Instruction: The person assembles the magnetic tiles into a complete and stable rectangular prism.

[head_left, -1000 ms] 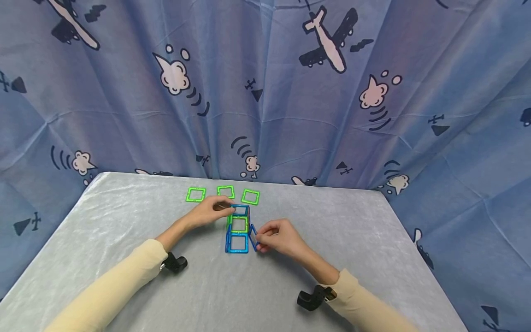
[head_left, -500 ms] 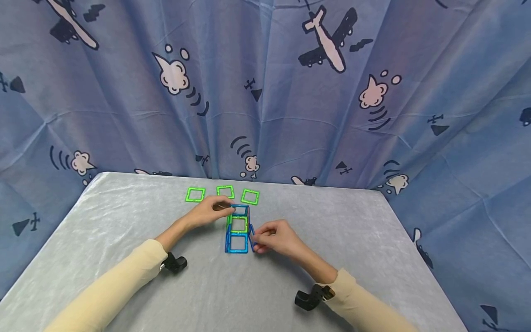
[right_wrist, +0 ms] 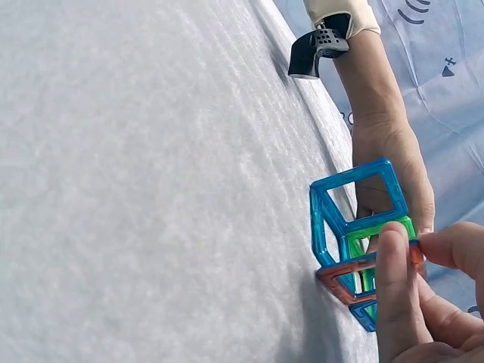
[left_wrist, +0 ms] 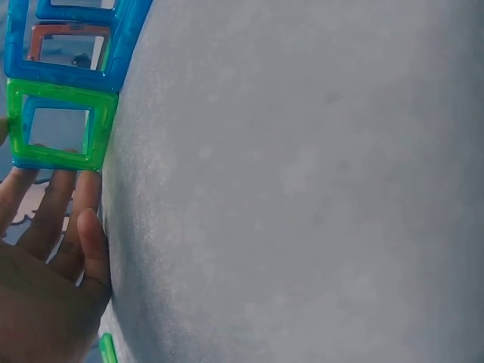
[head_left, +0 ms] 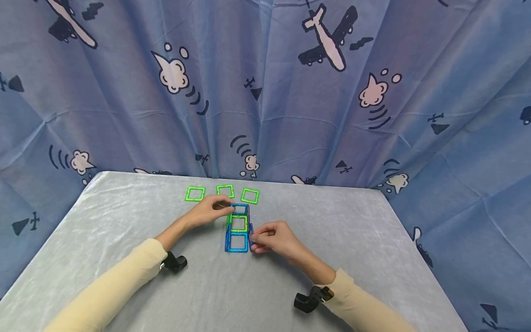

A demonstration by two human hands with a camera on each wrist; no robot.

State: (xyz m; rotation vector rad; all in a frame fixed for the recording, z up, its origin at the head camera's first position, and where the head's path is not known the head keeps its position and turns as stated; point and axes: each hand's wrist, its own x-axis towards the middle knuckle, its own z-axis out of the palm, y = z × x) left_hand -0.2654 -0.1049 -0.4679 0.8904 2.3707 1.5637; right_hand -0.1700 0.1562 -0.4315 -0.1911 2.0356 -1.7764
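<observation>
A block of joined magnetic tiles (head_left: 238, 250) stands on the table, with blue squares at both ends and a green tile (head_left: 239, 230) between them. An orange-red tile (right_wrist: 338, 278) forms part of one side in the right wrist view. My left hand (head_left: 209, 210) holds the far left corner, its fingers against the edge of a green square (left_wrist: 54, 159) in the left wrist view. My right hand (head_left: 275, 237) pinches an upright blue tile (head_left: 251, 228) close along the near blue square's right side. In the right wrist view, thumb and fingers (right_wrist: 393, 272) hide most of that tile.
Beyond the block, three loose green square tiles lie flat: a left one (head_left: 195, 200), a middle one (head_left: 225, 186) and a right one (head_left: 250, 202). A pale cloth covers the table (head_left: 332, 230). A blue patterned curtain (head_left: 282, 124) hangs behind its far edge.
My right hand has moved slightly left, bringing the blue tile from a slanted position outward to nearly upright against the block. My left hand has stayed at the far corner.
</observation>
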